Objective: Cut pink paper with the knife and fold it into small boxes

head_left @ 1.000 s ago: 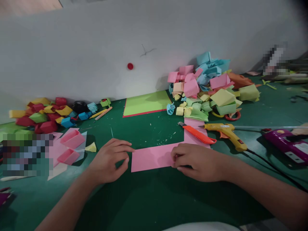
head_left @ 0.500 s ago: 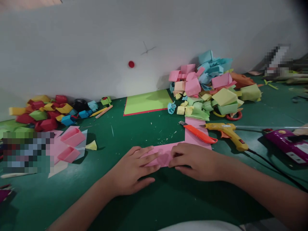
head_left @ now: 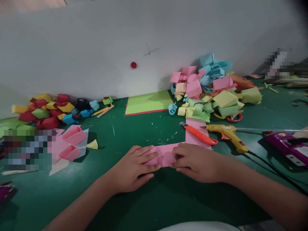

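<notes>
A folded strip of pink paper lies on the green table in front of me. My left hand rests on its left end, palm down, with the fingers spread flat over it. At the strip's right end, my right hand has its fingers curled, the fingertips pressed together on the paper's edge. Just beyond the right hand, an orange utility knife lies across a second pink paper strip. A yellow glue gun sits to the right of the knife.
Folded paper pieces in pink, blue and green are heaped at the back right, red and yellow ones at the back left. A lime sheet lies by the wall. Pink folded pieces are at left, a purple tool at right.
The right hand's fingertips have slid slightly right along the pink strip. The left hand stays nearly still on it. The whole view has shifted a little.
</notes>
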A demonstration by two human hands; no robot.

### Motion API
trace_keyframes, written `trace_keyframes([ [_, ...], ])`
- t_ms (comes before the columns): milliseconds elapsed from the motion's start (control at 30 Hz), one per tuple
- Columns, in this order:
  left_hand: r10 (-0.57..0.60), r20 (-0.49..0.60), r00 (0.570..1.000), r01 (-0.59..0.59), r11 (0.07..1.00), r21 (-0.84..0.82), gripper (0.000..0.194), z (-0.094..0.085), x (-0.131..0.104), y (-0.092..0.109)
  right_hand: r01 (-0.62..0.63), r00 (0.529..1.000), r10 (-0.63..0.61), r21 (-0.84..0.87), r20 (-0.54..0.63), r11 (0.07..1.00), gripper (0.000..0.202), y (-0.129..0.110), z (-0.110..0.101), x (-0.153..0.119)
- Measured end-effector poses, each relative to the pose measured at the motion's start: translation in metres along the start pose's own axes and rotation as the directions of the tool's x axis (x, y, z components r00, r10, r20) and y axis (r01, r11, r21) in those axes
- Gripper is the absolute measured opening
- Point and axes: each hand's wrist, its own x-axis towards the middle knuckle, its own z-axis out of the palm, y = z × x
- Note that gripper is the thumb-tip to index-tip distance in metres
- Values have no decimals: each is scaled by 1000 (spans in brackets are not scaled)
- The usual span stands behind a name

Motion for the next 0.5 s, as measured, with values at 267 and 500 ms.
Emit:
trace_keyframes([
  [267, -9, 15, 1000, 10, 999, -39, 39, 2, 0, -3, -11, 1000, 10, 69, 15, 998, 24, 3, -12, -9],
  [500, -12, 33, 999, 13, 999, -40, 39, 2, -2, -3, -37, 996, 31, 68, 80, 997, 25, 4, -15, -13],
])
